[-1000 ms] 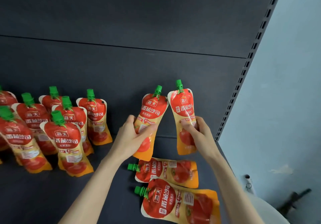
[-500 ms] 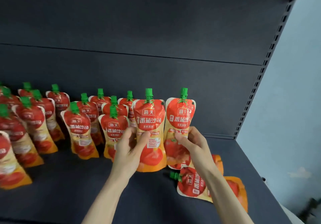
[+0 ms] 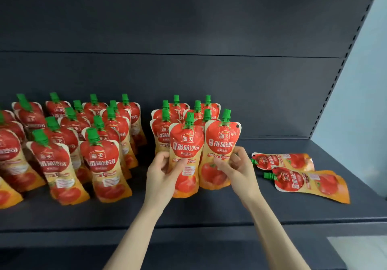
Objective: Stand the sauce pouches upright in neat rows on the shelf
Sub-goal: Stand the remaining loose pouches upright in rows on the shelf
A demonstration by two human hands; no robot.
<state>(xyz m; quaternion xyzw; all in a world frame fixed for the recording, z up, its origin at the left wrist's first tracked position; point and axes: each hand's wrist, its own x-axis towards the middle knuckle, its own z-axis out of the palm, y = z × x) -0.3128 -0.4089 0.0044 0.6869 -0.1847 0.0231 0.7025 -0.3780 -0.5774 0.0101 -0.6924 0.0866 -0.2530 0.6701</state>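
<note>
The left hand [image 3: 162, 174] pinches the waist of one sauce pouch [image 3: 186, 144]. Its thumb lies across the front label and its curled fingers wrap round the pouch's left edge. The right hand [image 3: 237, 170] grips a second pouch [image 3: 223, 137] the same way, thumb on the printed tomato and fingers hooked round the right edge. Both pouches stand upright, green caps up, side by side with their edges touching. Their bases are down at the shelf [image 3: 209, 211], though whether they rest on it cannot be told.

Just behind them stands a small cluster of upright pouches [image 3: 162, 132] in two short rows. Across a gap to the left is a larger block of standing pouches [image 3: 100, 161], several leaning a little. To the right of the right hand two pouches lie flat, caps pointing left. One flat pouch [image 3: 284, 161] lies nearer the back, and the other flat pouch [image 3: 312, 184] lies nearer the front edge. A dark back panel [image 3: 188, 77] rises behind it all, with a slotted upright [image 3: 335, 85] at its right edge.
</note>
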